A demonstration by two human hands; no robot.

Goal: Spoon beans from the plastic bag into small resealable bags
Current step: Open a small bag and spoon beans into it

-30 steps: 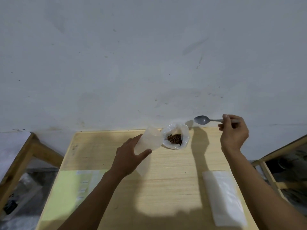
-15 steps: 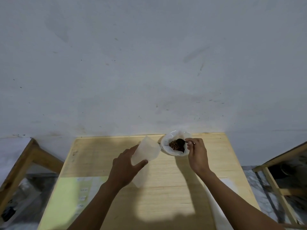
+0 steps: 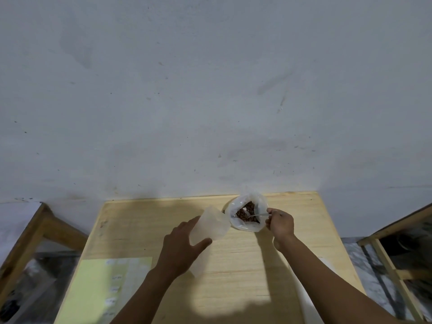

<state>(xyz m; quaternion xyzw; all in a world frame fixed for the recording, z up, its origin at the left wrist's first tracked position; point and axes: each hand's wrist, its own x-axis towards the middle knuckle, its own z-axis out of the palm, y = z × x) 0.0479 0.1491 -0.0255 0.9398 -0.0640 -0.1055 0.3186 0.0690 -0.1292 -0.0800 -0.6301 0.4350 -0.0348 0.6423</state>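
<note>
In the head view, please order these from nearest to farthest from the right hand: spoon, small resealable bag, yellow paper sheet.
1. Spoon: held in the right hand, over the beans.
2. Small resealable bag: to its left, in the left hand.
3. Yellow paper sheet: table's near-left corner.

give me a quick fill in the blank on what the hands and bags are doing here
1. The right hand holds a ____ whose tip is in the bean bag.
2. The left hand holds up a small ____ bag.
3. The bean bag sits near the table's ____ edge, by the wall.

Missing words: spoon; empty; far
</note>
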